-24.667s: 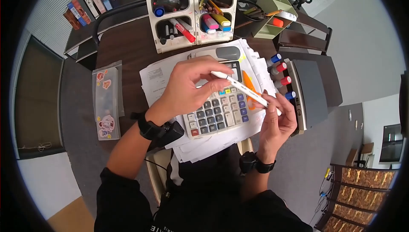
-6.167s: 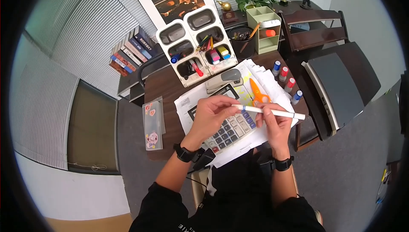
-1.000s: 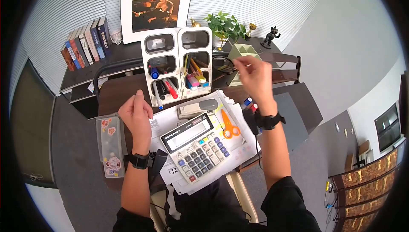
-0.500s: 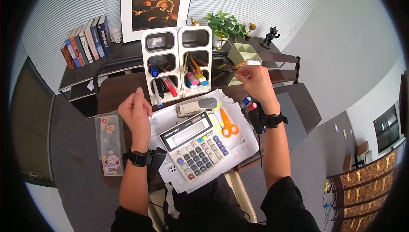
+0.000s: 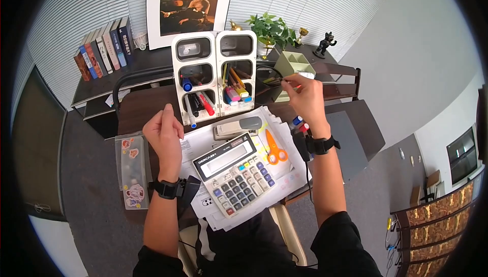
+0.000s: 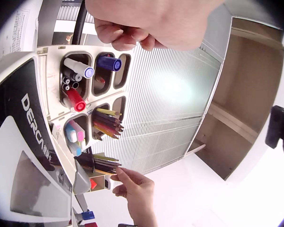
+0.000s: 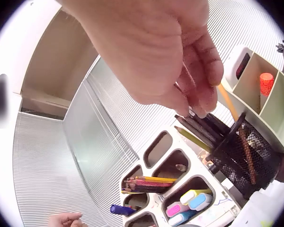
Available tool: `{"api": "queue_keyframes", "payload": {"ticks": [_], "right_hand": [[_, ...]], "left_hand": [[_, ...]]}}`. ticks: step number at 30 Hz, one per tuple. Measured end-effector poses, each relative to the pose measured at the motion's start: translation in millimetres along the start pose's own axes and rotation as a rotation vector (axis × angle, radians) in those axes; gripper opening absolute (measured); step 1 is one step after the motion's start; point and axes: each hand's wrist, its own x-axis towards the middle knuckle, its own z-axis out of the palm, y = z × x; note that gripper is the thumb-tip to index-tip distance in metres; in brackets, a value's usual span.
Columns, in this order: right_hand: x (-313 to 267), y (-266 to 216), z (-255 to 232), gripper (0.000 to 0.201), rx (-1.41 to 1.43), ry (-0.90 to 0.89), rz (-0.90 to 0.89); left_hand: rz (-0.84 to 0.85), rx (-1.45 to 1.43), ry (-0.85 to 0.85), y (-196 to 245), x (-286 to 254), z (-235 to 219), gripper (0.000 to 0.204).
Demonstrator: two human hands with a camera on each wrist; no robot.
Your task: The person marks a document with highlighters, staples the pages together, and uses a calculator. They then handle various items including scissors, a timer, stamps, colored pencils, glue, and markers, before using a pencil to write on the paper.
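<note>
At the Black Mesh Pencil Cup [image 7: 232,163], with the Right Hand [image 5: 307,100] Bunched over Pencil Tops

Above the back of the dark desk [image 5: 144,105], held with thumb and fingers bent and drawn close together, not spread. At the upper ends of the dark pencils [image 7: 203,131] in the cup, with the contact itself hidden behind the fingertips; impossible to tell whether pinching a pencil or only touching. Close as well to a yellow pencil [image 7: 230,103] slanting out of the cup on one side and, lower on the other, to an olive-green pencil [image 7: 193,139].

Well apart from the cup with the left hand [image 5: 163,135], raised in front of the white organizer [image 5: 215,73], loosely curled at the fingers around nothing visible. Nearest there to the clear sticker-dotted case [image 5: 133,172] and the edge of the papers [image 5: 285,185].

Beside the cup on one side, flanked by the light-green organizer [image 5: 282,66]; on the other, by the white organizer, stocked with colored pencils [image 7: 149,184], highlighters [image 7: 200,202] and a red marker [image 5: 207,105]. Nearer the person, spread on the papers: desktop calculator [image 5: 234,175], stapler [image 5: 236,127] and orange-handled scissors [image 5: 271,140].
</note>
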Motion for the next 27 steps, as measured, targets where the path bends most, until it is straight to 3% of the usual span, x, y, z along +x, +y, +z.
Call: {"api": "queue_keyframes", "payload": {"ticks": [3,5,11,13,17,20,27], "right_hand": [[0,-9,-15,0.014,0.079,0.037,0.058],[0,-18,-29,0.014,0.347,0.160,0.187],[0,-20,-70,0.018,0.619,0.369,0.191],[-3,-17,-75,0.019,0.888,0.402,0.173],[-16,-28,-67,0.020,1.161,0.247,0.260],[-25,-33,-50,0.019,1.196,0.181,0.289],[-39,-34,-17,0.018,1.218,0.088,0.338]], "left_hand": [[-0.002,0.010,-0.003,2,-1,0,0.051],[-0.008,0.018,-0.008,3,-2,1,0.051],[0.018,0.036,-0.048,3,-6,4,0.050],[0.013,-0.003,-0.148,4,-8,4,0.049],[-0.026,-0.103,-0.317,4,-14,5,0.037],[0.000,-0.179,-0.525,5,-17,8,0.015],[0.007,-0.108,-0.695,-2,-20,15,0.034]]}}
